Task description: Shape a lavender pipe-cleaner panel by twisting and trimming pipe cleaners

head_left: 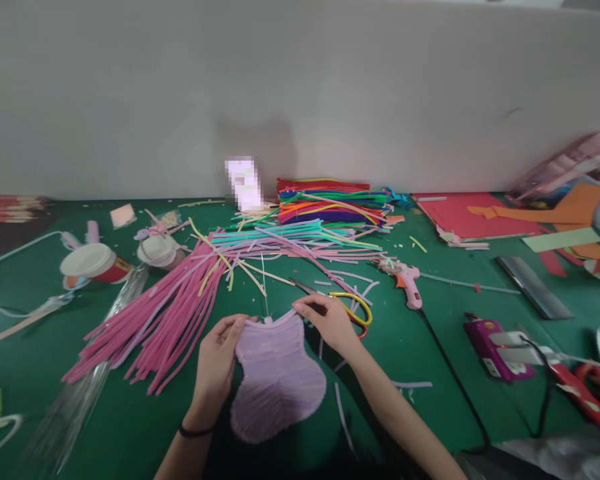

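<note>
A lilac fuzzy piece (280, 380), built from rows of pipe cleaners with a narrow top and a wide rounded bottom, hangs between my hands. My left hand (219, 357) pinches its upper left corner. At the upper right corner, my right hand (330, 327) grips the top edge between thumb and fingers. A lilac pipe cleaner runs along that edge, and a thin pale strand (265, 283) rises from its middle. Just beyond my right hand lie scissors (363, 310) with yellow and red handles, partly hidden by it.
Pink pipe cleaners (155, 320) fan out on the left; multicoloured bundles (330, 203) lie at the back. A pink glue gun (407, 283) with a black cord is on the right, near a purple box (497, 350). Lidded cups (93, 263) stand left. A lit phone (244, 183) leans on the wall.
</note>
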`<state>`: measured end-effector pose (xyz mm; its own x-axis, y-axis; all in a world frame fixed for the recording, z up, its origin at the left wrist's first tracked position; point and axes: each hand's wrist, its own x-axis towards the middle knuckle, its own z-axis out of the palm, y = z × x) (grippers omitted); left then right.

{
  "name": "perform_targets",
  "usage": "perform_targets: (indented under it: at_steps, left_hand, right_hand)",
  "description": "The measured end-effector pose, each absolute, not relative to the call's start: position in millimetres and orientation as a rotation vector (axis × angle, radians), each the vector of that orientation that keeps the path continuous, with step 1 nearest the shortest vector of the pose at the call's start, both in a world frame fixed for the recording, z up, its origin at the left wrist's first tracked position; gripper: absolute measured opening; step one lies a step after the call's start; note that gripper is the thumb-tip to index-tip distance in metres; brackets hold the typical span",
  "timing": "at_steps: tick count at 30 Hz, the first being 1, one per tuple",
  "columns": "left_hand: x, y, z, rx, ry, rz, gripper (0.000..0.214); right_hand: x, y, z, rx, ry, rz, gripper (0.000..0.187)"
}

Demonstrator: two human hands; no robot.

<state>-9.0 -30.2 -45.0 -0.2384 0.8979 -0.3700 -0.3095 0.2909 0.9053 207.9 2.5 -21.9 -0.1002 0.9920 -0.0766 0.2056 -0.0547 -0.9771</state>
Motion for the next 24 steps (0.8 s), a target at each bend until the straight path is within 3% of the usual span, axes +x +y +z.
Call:
perform_targets:
  at_steps: [14,24]
  left_hand:
    - [-9.2,-30.6,-45.6,0.646,1.378,1.234,0.034]
    - [-7.2,-31.1,-43.6,0.657,1.413,1.269,0.038]
  right_hand:
    - [207.5,3.6,-20.9,-1.389,-1.448,1.239,0.021]
    - [207.6,0.6,-24.8,-1.31,-1.232,1.424,0.027]
